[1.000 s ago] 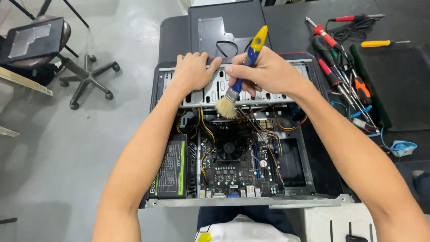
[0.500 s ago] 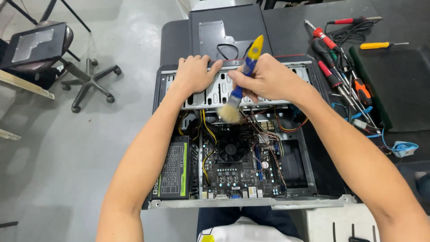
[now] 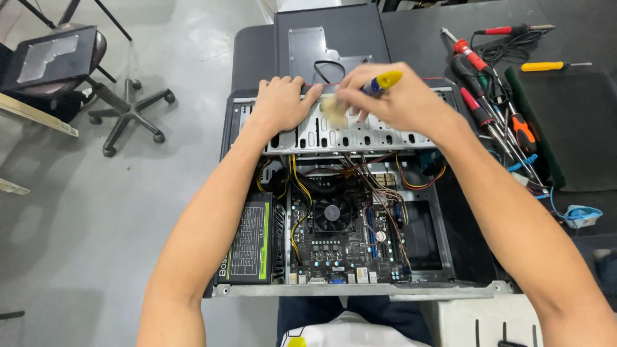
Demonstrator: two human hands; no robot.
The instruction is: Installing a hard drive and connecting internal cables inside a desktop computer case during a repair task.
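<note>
- The right hand has its fingers clamped on a brush, bristles on the drive cage at the far end of the open case.
- The left hand lies flat on the cage, fingers spread, holding nothing.
- Short, light strokes seem best, sweeping dust away from the motherboard and clear of the wires.

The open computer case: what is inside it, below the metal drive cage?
Inside the computer case lie a power supply, a motherboard with a round fan, and loose cables. The drive cage covers whatever is under it.
</note>
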